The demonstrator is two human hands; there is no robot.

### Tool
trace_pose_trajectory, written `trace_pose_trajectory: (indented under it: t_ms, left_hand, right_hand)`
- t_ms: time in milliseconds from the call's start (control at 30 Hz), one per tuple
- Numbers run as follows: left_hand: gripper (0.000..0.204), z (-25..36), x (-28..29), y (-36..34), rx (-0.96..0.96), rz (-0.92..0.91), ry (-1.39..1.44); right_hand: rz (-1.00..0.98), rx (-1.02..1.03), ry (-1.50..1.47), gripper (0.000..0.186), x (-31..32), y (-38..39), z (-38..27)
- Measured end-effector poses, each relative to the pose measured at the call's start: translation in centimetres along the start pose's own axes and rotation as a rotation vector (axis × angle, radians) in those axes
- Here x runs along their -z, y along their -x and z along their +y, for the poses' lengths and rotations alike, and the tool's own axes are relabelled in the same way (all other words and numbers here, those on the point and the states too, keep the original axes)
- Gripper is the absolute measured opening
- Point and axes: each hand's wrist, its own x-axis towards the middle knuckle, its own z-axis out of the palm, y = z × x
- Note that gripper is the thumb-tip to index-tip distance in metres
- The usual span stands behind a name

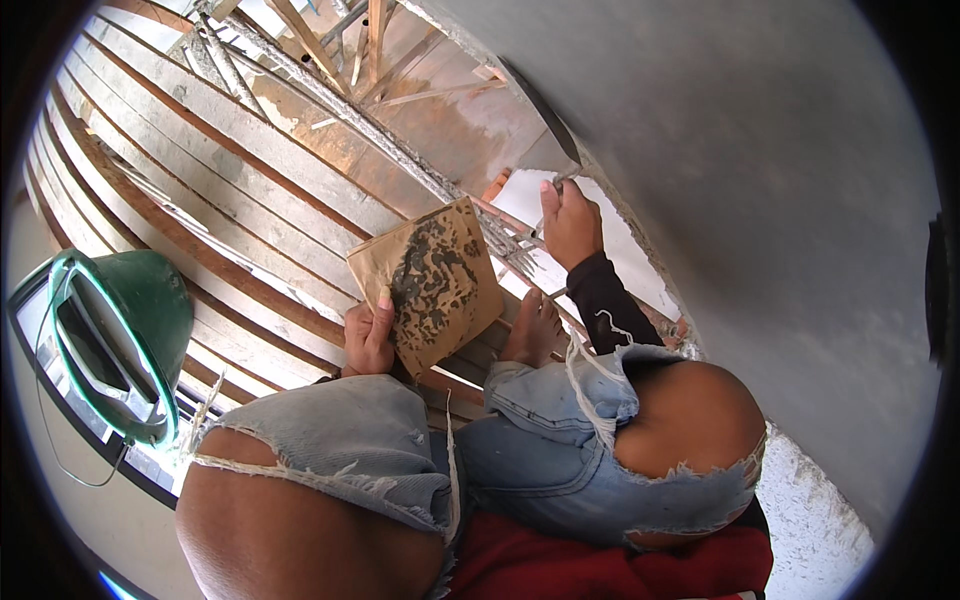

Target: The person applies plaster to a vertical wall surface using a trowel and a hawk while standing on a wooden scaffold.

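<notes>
My left hand grips the near left edge of a brown cardboard sheet, thumb on top. Patchy wet grey mortar is smeared over the sheet's face. At the wall's edge, my right hand is closed round the grey handle of what looks like a trowel. Its dark, thin blade shows edge-on, lying along the edge of the grey plastered wall. The fingers' undersides and most of the handle are hidden.
I sit on slatted wooden planks with gaps between them. A green bucket with a wire handle lies at the left. Mortar-crusted scaffold poles cross ahead, above a muddy floor far below. My bare foot rests near the wall.
</notes>
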Motion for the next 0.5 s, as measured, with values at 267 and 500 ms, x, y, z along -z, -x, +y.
trace_pose_trajectory:
  t_ms: [267, 500]
  left_hand:
    - [0.044, 1.6, -1.0, 0.2, 0.072, 0.022, 0.144]
    - [0.044, 1.0, -0.4, 0.1, 0.039, -0.033, 0.084]
  right_hand:
    - [-0.158, 0.043, -0.041, 0.040, -1.1, -4.9, -5.4]
    - [-0.124, 0.029, -0.066, 0.035, -0.6, -1.8, -4.2]
